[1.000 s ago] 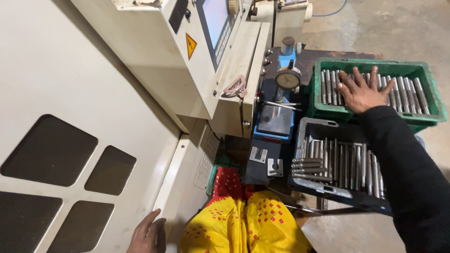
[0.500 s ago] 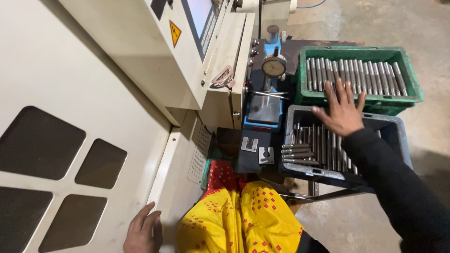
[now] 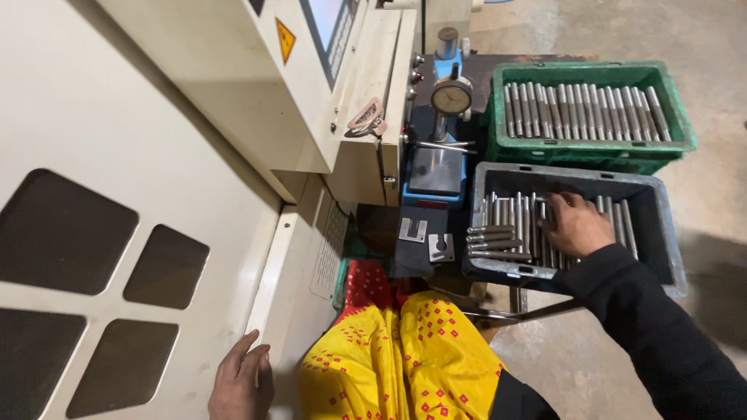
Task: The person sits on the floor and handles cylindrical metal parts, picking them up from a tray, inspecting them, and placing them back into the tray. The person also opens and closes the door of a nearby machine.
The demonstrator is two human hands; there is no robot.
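- The right hand (image 3: 574, 225) is reaching into the grey bin (image 3: 660, 225) and is lying on the rods (image 3: 513, 222) there, with the fingers curled down over them.
- I cannot tell if the fingers are already grasping one rod or only touching the row, because the back of the hand is covering the fingertips.
- The rods in this bin are lying in two ways: most are standing side by side along the bin, and a small stack near the front left corner is lying crosswise.
- To do this grip well, I think the fingers should be closing on a single rod near its middle, so that it is coming up level and is not dragging its neighbours out of the row.
- The left hand (image 3: 240, 381) is resting flat on the pale machine door (image 3: 117, 155), at the lower edge of the view; its fingers are spread and are holding nothing.
- The green bin (image 3: 591, 148) is sitting just behind the grey bin and is holding another neat row of rods; no hand is near it.
- A dial gauge (image 3: 452, 97) on a blue stand is standing to the left of the green bin.
- The yellow cloth (image 3: 405, 358) with red marks is covering the lap below.
- The right part of the grey bin floor is dark, and the rods under the hand are hidden.
- The left wrist is cut off by the frame.
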